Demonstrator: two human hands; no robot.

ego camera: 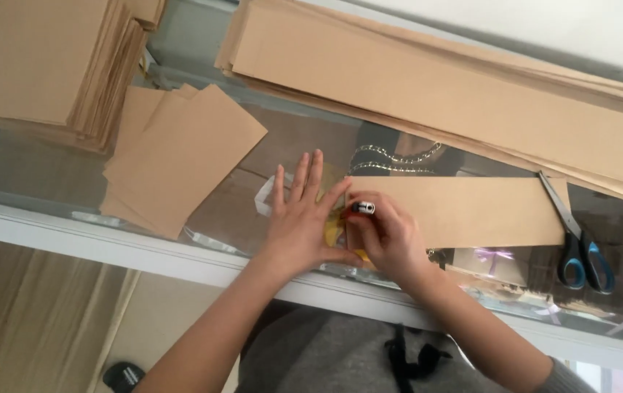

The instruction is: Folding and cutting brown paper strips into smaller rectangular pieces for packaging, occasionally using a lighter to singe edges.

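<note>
Two hands at strip end: left hand open, flat beside it; right hand gripping marker over brown paper strip. Risk, in my view: strip is unpinned beyond R hand and could slide on glass counter, giving a skewed mark. Scissors well to the R of it.

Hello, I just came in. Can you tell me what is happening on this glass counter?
A person's left hand lies flat on a yellow piece at the end of a long brown paper strip. The right hand holds a small pen-like tool against it. Scissors lie at the right, unused. Cut brown sheets lie to the left.

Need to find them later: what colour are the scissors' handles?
Blue and black, on the scissors in the head view.
</note>
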